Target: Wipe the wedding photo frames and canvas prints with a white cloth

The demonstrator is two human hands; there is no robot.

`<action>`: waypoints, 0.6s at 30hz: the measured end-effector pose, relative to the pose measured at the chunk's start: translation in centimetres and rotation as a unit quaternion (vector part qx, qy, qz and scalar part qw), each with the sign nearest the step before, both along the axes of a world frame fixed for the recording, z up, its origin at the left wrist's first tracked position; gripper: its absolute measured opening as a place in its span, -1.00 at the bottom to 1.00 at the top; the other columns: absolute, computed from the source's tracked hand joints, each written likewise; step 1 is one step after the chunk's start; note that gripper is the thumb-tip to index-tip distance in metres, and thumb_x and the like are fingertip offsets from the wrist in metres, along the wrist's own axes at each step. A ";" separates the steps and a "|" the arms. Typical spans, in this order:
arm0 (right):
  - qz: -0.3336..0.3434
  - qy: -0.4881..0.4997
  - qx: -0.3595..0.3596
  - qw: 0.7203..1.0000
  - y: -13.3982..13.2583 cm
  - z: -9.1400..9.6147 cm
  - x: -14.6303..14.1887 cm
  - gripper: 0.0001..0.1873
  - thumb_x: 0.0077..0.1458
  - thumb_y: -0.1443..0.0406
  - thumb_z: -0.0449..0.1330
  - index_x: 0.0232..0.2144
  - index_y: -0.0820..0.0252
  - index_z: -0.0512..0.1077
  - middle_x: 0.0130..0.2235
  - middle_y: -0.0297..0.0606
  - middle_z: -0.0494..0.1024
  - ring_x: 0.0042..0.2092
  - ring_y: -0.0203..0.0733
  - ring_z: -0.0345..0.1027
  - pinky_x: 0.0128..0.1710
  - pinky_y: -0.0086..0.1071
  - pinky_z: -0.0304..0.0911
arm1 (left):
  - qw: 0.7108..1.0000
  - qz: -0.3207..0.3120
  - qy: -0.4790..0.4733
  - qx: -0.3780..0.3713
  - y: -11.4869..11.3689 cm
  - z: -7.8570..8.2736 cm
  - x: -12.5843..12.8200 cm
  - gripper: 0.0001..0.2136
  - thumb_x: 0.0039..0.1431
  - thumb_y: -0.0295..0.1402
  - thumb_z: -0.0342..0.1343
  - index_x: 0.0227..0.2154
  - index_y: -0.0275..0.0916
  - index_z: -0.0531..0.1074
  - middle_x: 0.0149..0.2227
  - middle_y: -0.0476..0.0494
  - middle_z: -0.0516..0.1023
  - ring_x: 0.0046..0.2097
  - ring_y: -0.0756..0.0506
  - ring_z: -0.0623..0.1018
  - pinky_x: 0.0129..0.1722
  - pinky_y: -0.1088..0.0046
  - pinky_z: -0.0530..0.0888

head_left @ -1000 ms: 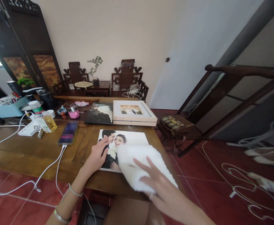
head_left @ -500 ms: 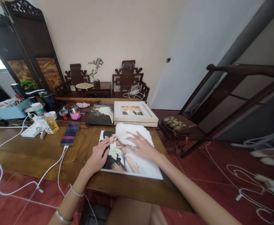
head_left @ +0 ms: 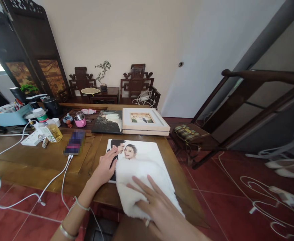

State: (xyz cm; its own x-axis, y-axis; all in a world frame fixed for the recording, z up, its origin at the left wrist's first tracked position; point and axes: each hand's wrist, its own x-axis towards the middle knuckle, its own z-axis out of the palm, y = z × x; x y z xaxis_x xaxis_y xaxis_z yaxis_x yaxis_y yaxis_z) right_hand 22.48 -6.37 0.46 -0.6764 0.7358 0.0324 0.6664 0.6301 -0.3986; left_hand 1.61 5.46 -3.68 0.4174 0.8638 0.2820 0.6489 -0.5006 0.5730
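The left hand [head_left: 105,169] is lying on the photo [head_left: 149,150], its grip stretched flat. The right hand [head_left: 159,203] is pressing the white cloth [head_left: 128,174] there, its grip wide.

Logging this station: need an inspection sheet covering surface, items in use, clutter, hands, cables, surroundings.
Surface: brown wooden table.
Items in use: white cloth, covering part of a photo panel.
Clutter: phone, pink cup, bottle of yellow liquid.
Hands: left hand on the photo panel's left side; right hand spread on the white cloth.
Cables: white cables run from the phone past the table's near edge.
Surroundings: red tiled floor; plaid bag on a wooden chair.
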 end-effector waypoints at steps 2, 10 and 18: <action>-0.013 -0.002 0.008 1.000 1.4 0.1 0.4 -0.42 -0.29 0.53 -0.02 -0.14 0.18 0.41 0.26 -0.21 0.08 0.31 -0.04 -0.33 0.24 0.11 -0.43 | 1.000 -0.002 0.001 0.001 0.0 0.0 0.0 -0.65 0.25 -0.42 -0.16 0.07 -0.19 0.26 0.22 -0.19 0.21 0.26 -0.11 0.16 0.20 0.14 0.13; -0.045 0.008 0.091 0.995 13.3 -0.5 1.0 -0.55 -0.12 0.51 -0.03 -0.15 0.20 0.39 0.18 -0.13 0.25 0.30 0.05 -0.34 0.18 0.16 -0.31 | 1.000 -0.013 -0.011 0.017 0.0 -0.2 -0.2 -0.66 0.25 -0.42 -0.16 0.06 -0.19 0.26 0.21 -0.20 0.22 0.26 -0.12 0.15 0.20 0.14 0.13; -0.057 -0.004 0.097 0.994 13.1 -0.4 0.4 -0.62 -0.02 0.50 -0.07 -0.17 0.22 0.38 -0.05 -0.07 0.47 0.26 0.05 -0.10 0.15 0.18 -0.23 | 1.000 -0.012 -0.012 0.016 0.2 -0.4 -0.2 -0.66 0.25 -0.41 -0.16 0.06 -0.21 0.27 0.21 -0.21 0.22 0.26 -0.12 0.16 0.20 0.14 0.14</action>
